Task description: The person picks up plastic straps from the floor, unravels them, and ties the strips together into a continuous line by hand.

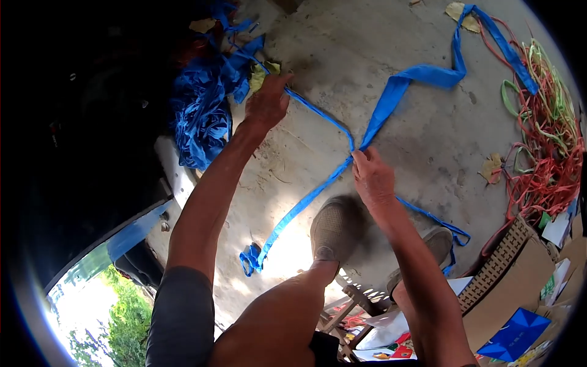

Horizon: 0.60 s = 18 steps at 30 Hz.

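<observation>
Long blue strips (pixel 391 98), of cloth or plastic film, cross above the concrete floor in front of me. At the crossing, my right hand (pixel 374 178) pinches them between thumb and fingers. Farther up and to the left, my left hand (pixel 268 101) grips a narrow twisted length of the blue strip, which runs taut toward the right hand. Beyond the left hand lies a tangled blue pile (pixel 200 113), and the strip leads up toward it. One tail ends in a small blue bunch (pixel 251 259) at lower left; another passes under my right forearm.
Red and green cords (pixel 547 144) lie heaped at the right. Below them stand a woven-edged basket (pixel 498 266) and cardboard (pixel 513 287) with a blue packet (pixel 515 335). My shoe (pixel 335 226) rests close to the strips. Dry leaves (pixel 491 167) dot the floor.
</observation>
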### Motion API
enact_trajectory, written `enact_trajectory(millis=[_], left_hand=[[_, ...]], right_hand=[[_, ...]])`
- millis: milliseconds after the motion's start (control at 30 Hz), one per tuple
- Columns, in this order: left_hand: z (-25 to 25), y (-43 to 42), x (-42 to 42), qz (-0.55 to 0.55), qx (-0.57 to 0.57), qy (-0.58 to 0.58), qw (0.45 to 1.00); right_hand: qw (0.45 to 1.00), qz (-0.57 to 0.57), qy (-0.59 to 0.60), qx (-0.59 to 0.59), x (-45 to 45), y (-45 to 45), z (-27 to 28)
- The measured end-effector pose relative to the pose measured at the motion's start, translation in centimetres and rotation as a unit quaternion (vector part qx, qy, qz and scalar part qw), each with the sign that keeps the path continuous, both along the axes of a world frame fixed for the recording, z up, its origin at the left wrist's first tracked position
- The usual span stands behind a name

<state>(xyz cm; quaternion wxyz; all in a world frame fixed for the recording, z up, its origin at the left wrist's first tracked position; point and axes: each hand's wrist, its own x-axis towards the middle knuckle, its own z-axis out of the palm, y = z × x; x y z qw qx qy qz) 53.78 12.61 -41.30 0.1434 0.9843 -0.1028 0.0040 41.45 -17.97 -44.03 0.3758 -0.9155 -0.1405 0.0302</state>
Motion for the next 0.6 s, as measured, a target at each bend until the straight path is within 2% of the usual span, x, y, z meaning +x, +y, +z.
enact_trajectory(millis=[100, 200, 333, 433, 600], left_hand=[[0.5, -2.1, -0.4, 0.051, -0.027, -0.046, 0.997], [1.4, -6.2, -5.2, 0.081, -0.183, 0.051, 0.978], [2.3, -11.9, -11.9, 0.090, -0.268, 0.111, 0.953], [2.1, -13.4, -14.2, 0.109, -0.224, 0.129, 0.960], [1.7, -14.8, -13.9, 0.083, -0.157, 0.097, 0.979]], right_hand=[[1.000, -0.011, 0.028, -0.001, 0.2, 0.0, -0.1], [0.999, -0.007, 0.034, 0.036, 0.4, -0.5, 0.7], [0.997, 0.018, 0.058, 0.053, 0.1, -2.4, 2.6], [0.996, 0.052, 0.041, 0.064, 0.3, -5.2, 4.0], [0.990, 0.135, 0.035, -0.010, 1.3, -11.0, 5.1]])
